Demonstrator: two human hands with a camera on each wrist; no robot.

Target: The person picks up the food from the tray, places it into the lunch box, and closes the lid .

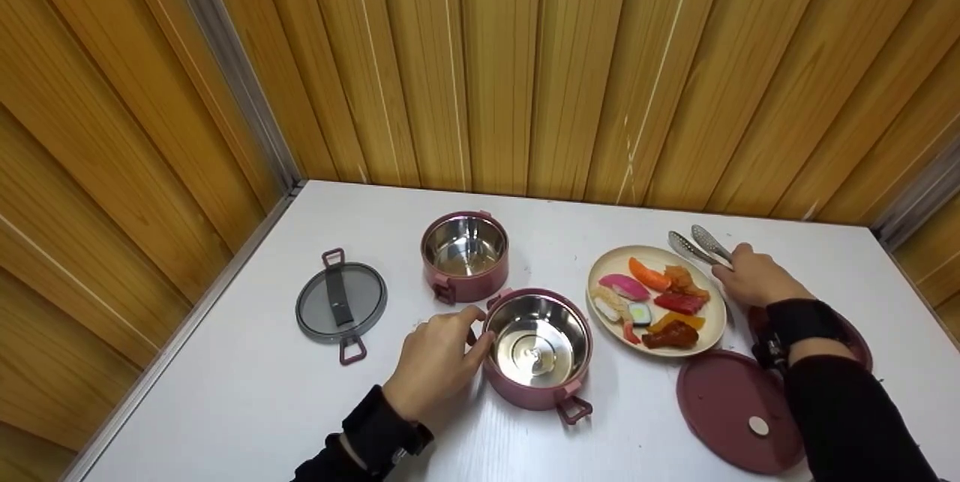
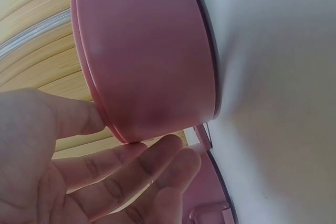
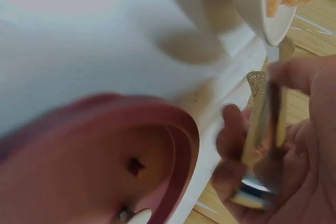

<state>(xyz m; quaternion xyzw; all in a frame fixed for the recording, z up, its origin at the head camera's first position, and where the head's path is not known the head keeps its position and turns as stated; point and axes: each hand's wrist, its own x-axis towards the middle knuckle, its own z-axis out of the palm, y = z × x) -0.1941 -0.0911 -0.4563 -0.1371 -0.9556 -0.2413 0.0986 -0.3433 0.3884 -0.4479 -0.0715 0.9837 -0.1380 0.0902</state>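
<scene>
My left hand (image 1: 439, 354) holds the left side of the nearer pink lunch-box bowl (image 1: 529, 394), thumb and fingertips at its rim. This round bowl has a steel inside with no food in it. Behind it stands a second pink steel-lined bowl (image 1: 469, 288). With my right hand (image 1: 757, 279) I grip metal serving tongs (image 1: 694, 248), perforated tips pointing toward the back left. In the right wrist view the fingers curl round the tongs (image 3: 257, 140). The tongs' tips are just past the right rim of a cream plate (image 1: 600, 272) with sushi pieces and other food.
A grey see-through lid (image 1: 360, 305) with pink clips lies at the left. Near the right forearm lies a dark red lid (image 1: 731, 414) with a white button. Another dark red lid (image 1: 855, 339) is partly hidden under the right wrist. Wood-patterned panels (image 1: 495, 69) rise behind the white table (image 1: 247, 392).
</scene>
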